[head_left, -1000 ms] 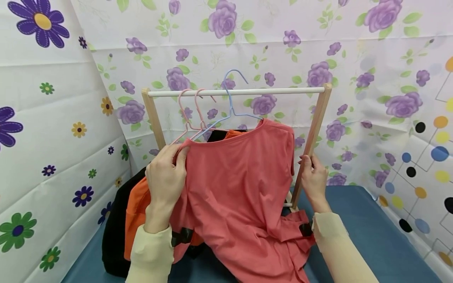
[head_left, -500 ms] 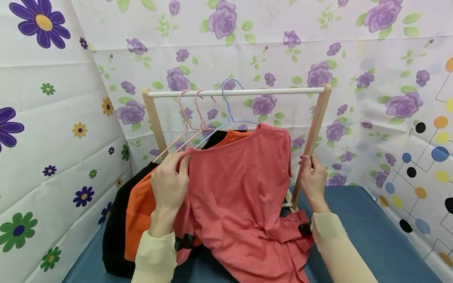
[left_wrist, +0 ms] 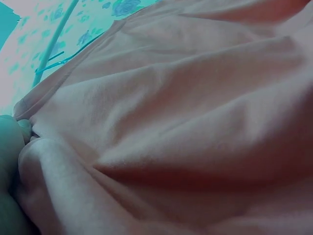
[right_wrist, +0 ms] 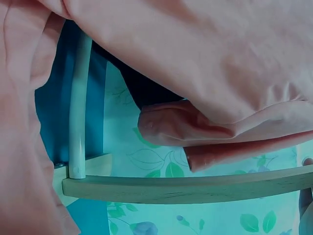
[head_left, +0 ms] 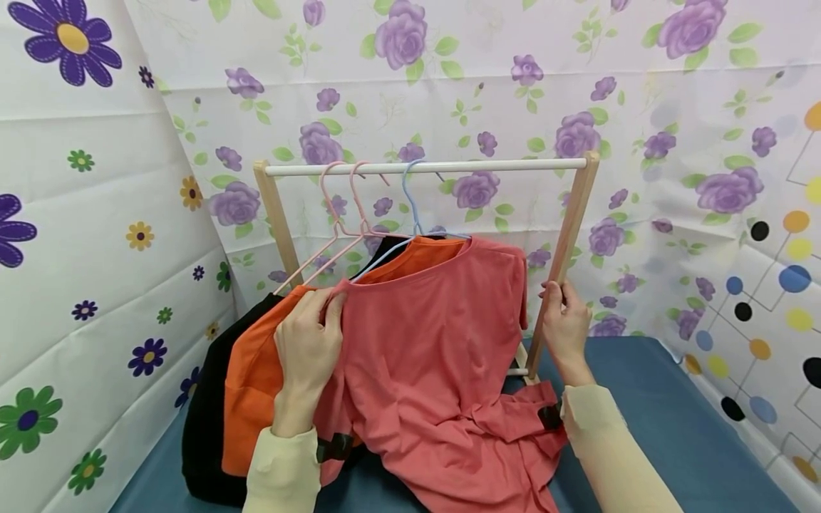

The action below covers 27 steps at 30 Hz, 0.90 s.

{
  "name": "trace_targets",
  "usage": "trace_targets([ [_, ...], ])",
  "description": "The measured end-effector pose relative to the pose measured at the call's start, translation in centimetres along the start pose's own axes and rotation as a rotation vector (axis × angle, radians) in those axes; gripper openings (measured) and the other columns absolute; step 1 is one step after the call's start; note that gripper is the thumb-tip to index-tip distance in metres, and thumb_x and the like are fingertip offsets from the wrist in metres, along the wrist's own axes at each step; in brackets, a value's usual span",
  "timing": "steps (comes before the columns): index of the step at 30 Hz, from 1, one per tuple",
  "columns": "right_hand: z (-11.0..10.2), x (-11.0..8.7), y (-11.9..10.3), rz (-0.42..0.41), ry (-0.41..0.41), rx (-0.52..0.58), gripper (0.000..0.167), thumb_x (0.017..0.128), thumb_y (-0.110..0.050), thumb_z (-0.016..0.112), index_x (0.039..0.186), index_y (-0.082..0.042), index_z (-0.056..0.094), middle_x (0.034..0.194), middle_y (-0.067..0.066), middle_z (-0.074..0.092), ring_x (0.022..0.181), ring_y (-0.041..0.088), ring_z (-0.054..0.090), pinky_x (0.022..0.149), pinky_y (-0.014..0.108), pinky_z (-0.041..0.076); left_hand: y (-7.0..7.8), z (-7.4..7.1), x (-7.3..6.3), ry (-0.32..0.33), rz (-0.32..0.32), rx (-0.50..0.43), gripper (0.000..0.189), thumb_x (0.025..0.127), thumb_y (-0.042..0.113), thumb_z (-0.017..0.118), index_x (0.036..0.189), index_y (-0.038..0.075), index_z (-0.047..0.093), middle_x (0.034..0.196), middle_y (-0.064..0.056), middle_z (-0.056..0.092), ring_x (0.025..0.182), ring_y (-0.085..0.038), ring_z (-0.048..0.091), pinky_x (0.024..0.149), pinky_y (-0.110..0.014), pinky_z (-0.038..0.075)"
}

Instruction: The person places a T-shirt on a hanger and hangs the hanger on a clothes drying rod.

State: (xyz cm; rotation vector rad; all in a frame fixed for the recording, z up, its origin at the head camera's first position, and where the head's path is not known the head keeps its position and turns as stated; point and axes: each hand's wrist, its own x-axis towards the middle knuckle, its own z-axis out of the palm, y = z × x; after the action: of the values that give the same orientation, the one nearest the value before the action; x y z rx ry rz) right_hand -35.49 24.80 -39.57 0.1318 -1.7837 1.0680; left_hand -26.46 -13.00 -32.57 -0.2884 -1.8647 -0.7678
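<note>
A soft, matte coral-red shirt (head_left: 436,356) of thin knit cloth hangs from a slim pale-blue wire hanger (head_left: 410,214) whose hook sits over the white rail (head_left: 449,167) of a small clothes rack; the cloth falls in loose folds and its lower part bunches on the blue surface (head_left: 648,406) below. The left hand (head_left: 311,342) pinches the shirt's left shoulder seam between thumb and curled fingers, and the left wrist view is filled with the same fine-grained fabric, creased into broad soft ridges beside the fingers (left_wrist: 12,147). The right hand (head_left: 564,324) is wrapped around the rack's right upright (head_left: 564,249), a plain, pale wooden post with a smooth sawn look; the right wrist view shows that post (right_wrist: 195,188) joined to a lower white round bar (right_wrist: 78,112), with a rolled sleeve hem of the shirt (right_wrist: 205,132) hanging just above it. Behind the red shirt hang an orange shirt (head_left: 256,385) and a black garment (head_left: 205,420), on 2 thin pink wire hangers (head_left: 340,214). Both forearms wear cream sleeves. No label or writing can be read anywhere. The rack stands in a corner walled by glossy, wrinkled sheeting (head_left: 449,78) printed with purple roses, with daisy and coloured-dot prints on the side panels.
</note>
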Motion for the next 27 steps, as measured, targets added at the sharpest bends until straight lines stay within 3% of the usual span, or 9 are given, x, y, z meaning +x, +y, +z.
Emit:
trace_targets([
  [7,-0.1,-0.1,0.0,0.003,0.002,-0.005,0.027,0.103,-0.024,0.052,0.1,-0.003,0.069,0.085,0.014,0.071,0.076,0.031,0.065,0.06,0.024,0.038,-0.5,-0.3,-0.2,-0.022,-0.01,0.034,0.021,0.096,0.033,0.064,0.097,0.015,0.074,0.084,-0.002,0.066,0.066,-0.028,0.061,0.055,-0.044,0.045],
  [13,0.2,0.0,0.0,0.0,0.013,0.0,0.028,0.103,-0.025,0.052,0.101,-0.003,0.069,0.086,0.015,0.071,0.077,0.032,0.066,0.062,0.025,0.04,-0.7,-1.4,0.3,-0.106,-0.014,0.098,0.023,0.095,0.037,0.064,0.101,0.017,0.074,0.078,-0.001,0.062,0.056,-0.027,0.055,0.048,-0.038,0.04],
  [18,0.3,0.0,-0.3,0.018,-0.006,-0.01,0.031,0.104,-0.028,0.05,0.104,-0.004,0.069,0.087,0.014,0.07,0.075,0.027,0.064,0.061,0.025,0.04,-0.8,-2.4,0.6,-0.172,-0.026,0.152,0.026,0.094,0.038,0.066,0.109,0.018,0.074,0.085,-0.002,0.067,0.056,-0.028,0.056,0.046,-0.039,0.041],
  [23,-0.5,-0.4,-0.7,0.091,-0.07,-0.012,0.036,0.104,-0.035,0.046,0.111,-0.006,0.068,0.089,0.012,0.067,0.07,0.02,0.056,0.058,0.024,0.04,-0.4,-3.0,0.3,-0.224,-0.031,0.169,0.028,0.093,0.035,0.067,0.114,0.016,0.071,0.092,-0.004,0.068,0.059,-0.028,0.057,0.048,-0.039,0.044],
  [25,-0.9,-0.7,-0.9,0.113,-0.119,-0.012,0.039,0.104,-0.036,0.045,0.118,-0.006,0.065,0.094,0.013,0.066,0.076,0.022,0.059,0.062,0.028,0.045,-0.2,-3.2,0.2,-0.231,-0.028,0.172,0.029,0.093,0.033,0.069,0.115,0.015,0.071,0.092,-0.005,0.068,0.06,-0.028,0.057,0.048,-0.04,0.045],
  [27,-1.4,-1.1,-1.2,0.128,-0.185,0.006,0.043,0.104,-0.038,0.044,0.134,-0.009,0.057,0.108,0.016,0.065,0.089,0.027,0.062,0.07,0.037,0.051,-0.1,-3.4,0.1,-0.225,-0.019,0.176,0.029,0.092,0.032,0.07,0.115,0.014,0.07,0.094,-0.006,0.068,0.061,-0.029,0.058,0.049,-0.041,0.046],
])
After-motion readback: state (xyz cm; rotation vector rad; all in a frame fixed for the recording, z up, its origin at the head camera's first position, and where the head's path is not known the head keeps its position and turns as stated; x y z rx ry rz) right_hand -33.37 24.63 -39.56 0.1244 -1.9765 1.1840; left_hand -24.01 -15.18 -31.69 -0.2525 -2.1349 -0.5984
